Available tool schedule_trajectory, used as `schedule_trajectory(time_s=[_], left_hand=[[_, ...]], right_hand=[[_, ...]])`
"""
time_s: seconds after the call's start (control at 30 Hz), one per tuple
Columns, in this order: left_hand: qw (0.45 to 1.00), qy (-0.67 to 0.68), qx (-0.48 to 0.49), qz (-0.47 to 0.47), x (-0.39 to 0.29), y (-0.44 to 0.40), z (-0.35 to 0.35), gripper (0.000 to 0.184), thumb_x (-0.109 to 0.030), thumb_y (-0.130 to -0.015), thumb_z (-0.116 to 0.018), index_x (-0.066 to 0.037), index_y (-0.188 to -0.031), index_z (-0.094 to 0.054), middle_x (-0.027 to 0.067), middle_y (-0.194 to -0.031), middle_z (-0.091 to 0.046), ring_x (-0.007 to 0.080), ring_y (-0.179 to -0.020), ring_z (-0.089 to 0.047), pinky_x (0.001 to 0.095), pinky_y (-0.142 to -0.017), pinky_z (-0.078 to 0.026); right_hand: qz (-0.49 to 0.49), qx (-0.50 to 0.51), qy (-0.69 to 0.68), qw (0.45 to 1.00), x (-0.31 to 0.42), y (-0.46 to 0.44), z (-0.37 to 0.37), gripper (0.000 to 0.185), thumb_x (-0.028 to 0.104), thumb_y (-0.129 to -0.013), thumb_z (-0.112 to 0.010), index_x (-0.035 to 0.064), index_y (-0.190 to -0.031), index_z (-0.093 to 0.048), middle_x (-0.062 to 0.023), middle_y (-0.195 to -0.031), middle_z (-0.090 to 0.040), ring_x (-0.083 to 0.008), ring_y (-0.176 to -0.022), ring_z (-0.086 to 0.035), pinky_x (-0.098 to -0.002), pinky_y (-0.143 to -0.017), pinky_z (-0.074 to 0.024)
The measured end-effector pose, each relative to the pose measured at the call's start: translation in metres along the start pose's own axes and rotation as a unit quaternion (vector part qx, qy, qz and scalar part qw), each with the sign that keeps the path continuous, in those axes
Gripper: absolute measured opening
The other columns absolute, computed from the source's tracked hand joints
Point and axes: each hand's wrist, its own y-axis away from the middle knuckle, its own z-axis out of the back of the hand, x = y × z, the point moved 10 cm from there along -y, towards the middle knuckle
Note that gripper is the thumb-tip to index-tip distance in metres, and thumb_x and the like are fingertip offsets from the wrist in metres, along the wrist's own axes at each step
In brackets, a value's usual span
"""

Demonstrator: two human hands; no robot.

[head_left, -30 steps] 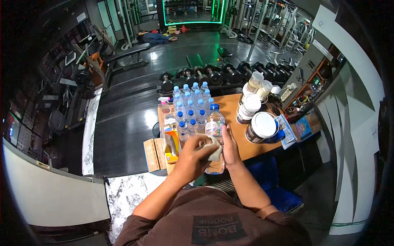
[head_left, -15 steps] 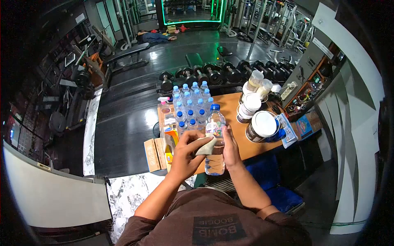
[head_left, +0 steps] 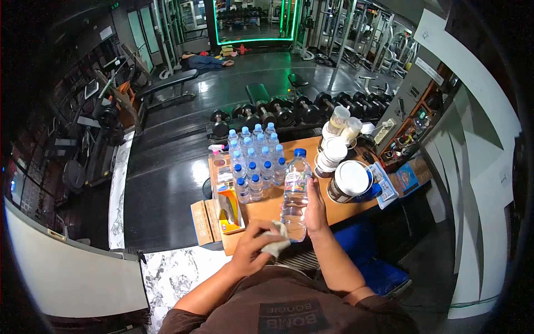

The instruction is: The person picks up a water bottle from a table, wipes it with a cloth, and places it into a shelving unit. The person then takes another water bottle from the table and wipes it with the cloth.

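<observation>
My right hand (head_left: pixel 316 214) grips a large clear water bottle (head_left: pixel 296 195) with a dark blue cap, its fingers behind and thumb along the right side. The bottle stands nearly upright in front of my chest, above the near edge of a wooden table (head_left: pixel 267 211). Bunched in my left hand (head_left: pixel 250 249) is a pale cloth (head_left: pixel 277 240), just left of the bottle's lower end; whether it touches the bottle I cannot tell. Beyond my hands, several small water bottles (head_left: pixel 252 167) with blue caps stand in close rows.
White-lidded tubs (head_left: pixel 352 179) stand on the table's right. On its left are a yellow-and-white box (head_left: pixel 229 209), an open cardboard box (head_left: pixel 204 222) and a pink-topped spray bottle (head_left: pixel 218 150). Dumbbells (head_left: pixel 283 114) line a rack behind. A person (head_left: pixel 206 61) lies on the far floor.
My left hand with the cloth has moved down and left, from the bottle's middle to beside its base. The bottle has shifted slightly in my right hand, showing more of its label.
</observation>
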Motion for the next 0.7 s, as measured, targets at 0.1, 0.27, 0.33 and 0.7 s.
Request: schedule_trajectory(time_s=[0.1,0.27,0.33,0.7], left_hand=[[0.984,-0.072,-0.159,0.040,0.013,-0.011,0.030,0.041,0.001,-0.084,-0.071,-0.008,-0.123,-0.079,0.0151,-0.123,-0.058,0.0316,-0.119,-0.060,0.0418,-0.102,-0.050],[0.980,-0.144,-0.130,0.038,0.013,-0.043,0.021,0.056,0.010,-0.076,-0.074,-0.014,-0.127,-0.077,0.0148,-0.124,-0.058,0.0350,-0.120,-0.058,0.0441,-0.106,-0.047],[0.981,-0.171,-0.087,0.023,0.014,-0.039,0.004,0.059,0.009,-0.074,-0.076,-0.016,-0.127,-0.075,0.0148,-0.126,-0.058,0.0356,-0.119,-0.058,0.0441,-0.105,-0.047],[0.998,-0.055,-0.021,0.009,0.013,-0.018,0.001,0.051,0.006,-0.072,-0.071,-0.012,-0.120,-0.078,0.0138,-0.123,-0.059,0.0355,-0.118,-0.055,0.0444,-0.105,-0.044]], right_hand=[[0.001,0.009,-0.002,1.000,-0.027,-0.005,0.010,0.051,0.046,-0.116,-0.040,0.0053,-0.146,-0.043,-0.0142,-0.125,-0.064,-0.0247,-0.101,-0.072,-0.0385,-0.086,-0.0620],[0.030,0.032,0.088,0.995,-0.022,0.004,-0.004,0.059,0.044,-0.118,-0.038,0.0003,-0.156,-0.041,-0.0160,-0.147,-0.054,-0.0226,-0.134,-0.055,-0.0377,-0.115,-0.0428],[0.037,0.033,0.086,0.995,-0.023,-0.002,0.000,0.061,0.046,-0.117,-0.037,-0.0004,-0.157,-0.040,-0.0164,-0.147,-0.053,-0.0229,-0.139,-0.051,-0.0380,-0.122,-0.0347],[0.012,-0.009,-0.006,1.000,-0.016,-0.010,0.012,0.039,0.046,-0.116,-0.041,0.0120,-0.132,-0.051,-0.0114,-0.108,-0.066,-0.0251,-0.084,-0.074,-0.0400,-0.070,-0.0648]])
